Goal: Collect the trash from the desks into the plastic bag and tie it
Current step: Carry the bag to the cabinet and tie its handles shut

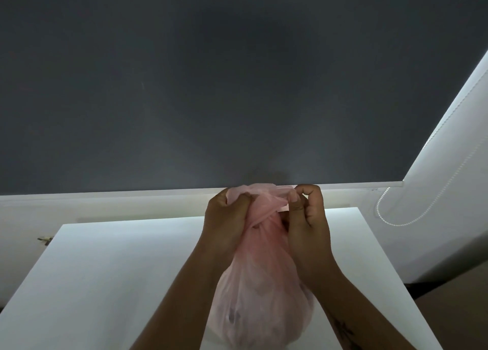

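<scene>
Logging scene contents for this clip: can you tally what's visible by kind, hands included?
Hands: 2, left hand and right hand, both gripping the bag's neck
Pink plastic bag: 1
White desk: 1
Bead cord: 1
Small unclear item at the desk's left edge: 1
Total: 6

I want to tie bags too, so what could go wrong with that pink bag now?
The pink bag looks thin, so hard pulling by the left hand and right hand might tear its twisted neck. The knot may also not be tight yet, and could slip open, spilling trash onto the white desk.
</scene>
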`<state>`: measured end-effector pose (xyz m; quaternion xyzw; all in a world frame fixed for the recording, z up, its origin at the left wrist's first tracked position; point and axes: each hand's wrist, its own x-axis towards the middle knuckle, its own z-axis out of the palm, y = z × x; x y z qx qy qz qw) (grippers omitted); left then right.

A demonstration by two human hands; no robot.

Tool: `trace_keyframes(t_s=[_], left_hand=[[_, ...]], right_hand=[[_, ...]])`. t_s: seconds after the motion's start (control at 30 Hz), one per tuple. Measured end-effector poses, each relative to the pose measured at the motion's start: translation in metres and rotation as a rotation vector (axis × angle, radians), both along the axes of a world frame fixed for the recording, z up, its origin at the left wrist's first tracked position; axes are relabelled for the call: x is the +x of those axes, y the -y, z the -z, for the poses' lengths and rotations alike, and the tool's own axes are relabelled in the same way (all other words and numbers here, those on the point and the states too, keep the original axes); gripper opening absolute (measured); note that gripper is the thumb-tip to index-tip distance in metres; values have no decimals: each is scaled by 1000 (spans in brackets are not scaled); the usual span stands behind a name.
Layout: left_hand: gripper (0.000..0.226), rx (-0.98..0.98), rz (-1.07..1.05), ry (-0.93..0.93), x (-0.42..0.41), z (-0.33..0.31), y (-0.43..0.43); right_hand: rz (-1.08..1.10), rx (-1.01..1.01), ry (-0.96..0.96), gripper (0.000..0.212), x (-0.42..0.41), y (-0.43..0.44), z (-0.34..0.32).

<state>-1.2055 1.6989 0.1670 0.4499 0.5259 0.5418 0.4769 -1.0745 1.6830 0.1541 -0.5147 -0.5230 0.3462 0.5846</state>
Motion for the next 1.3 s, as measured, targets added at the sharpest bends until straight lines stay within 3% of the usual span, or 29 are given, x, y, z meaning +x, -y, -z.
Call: trace_keyframes(t_s=[0.07,0.13,0.23,0.33,0.43,0.53,0.6,0.67,0.77,0.83,0.87,0.93,0.97,1.17,1.3], left_hand=[[12,42,-160,-180,4,3,2],[18,131,-206,-273,8,4,6],[19,284,-86,-424,2,5,9],[9,288,77,-571,-9,5,8],[14,238,83,-494,-19,1,7],[16,193,10,-424,-23,-2,7],[12,173,-63,-397,-22,-2,6],[10,157,-95,-379,-18,-2,7],[50,84,-13,-272,-20,0,10],[71,-12,82,-320,-25,0,12],[61,-35,109,-416,-29,1,13],[13,-33,99,-590,-36,3,12],[8,-24,74,-600,-39,5,12],[60,-60,-127,0,-20,2,17],[65,-30,-217,209,-13,1,16]], right_hand=[[56,-13,17,13,-2,-3,1],[95,-22,40,11,-4,-8,0],[59,-31,81,7,-2,-17,-4],[-16,-60,142,22,4,-21,-7],[-108,-80,151,36,10,-18,-10],[-268,-144,131,32,16,-11,-8],[-375,-231,304,23,14,-7,-3],[-333,-236,520,45,9,-4,5],[-164,-115,381,32,8,-3,1],[-121,-107,278,31,13,-6,0],[-108,-121,258,30,15,-8,-1],[-85,-148,240,22,16,-10,1],[-76,-167,222,16,15,-10,2],[-44,-230,8,20,4,-8,7],[-59,-374,-154,32,2,-7,6]])
